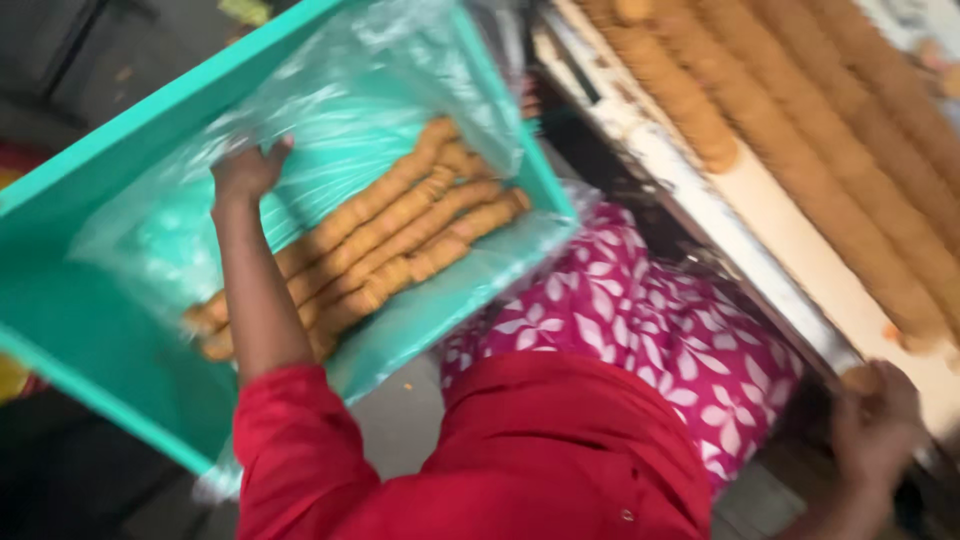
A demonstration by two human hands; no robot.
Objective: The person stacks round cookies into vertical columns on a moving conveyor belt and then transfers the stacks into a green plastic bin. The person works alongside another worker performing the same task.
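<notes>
Far left: teal plastic crate (95,330), rigid, straight-walled, tilted, lined with thin crinkled clear plastic sheet (330,110). Inside, rows of round golden-brown biscuits (400,235) stacked edge-on in ribbed columns, lying toward the crate's right corner. Left hand (245,172) reaches into the crate, fingers curled against the liner just above the rows; red sleeve below. Centre: pink floral cloth (640,310). Right: long biscuit rows (800,150) on a pale conveyor (790,240). Near right, right hand (875,420), blurred, clamped on a biscuit (860,378).
</notes>
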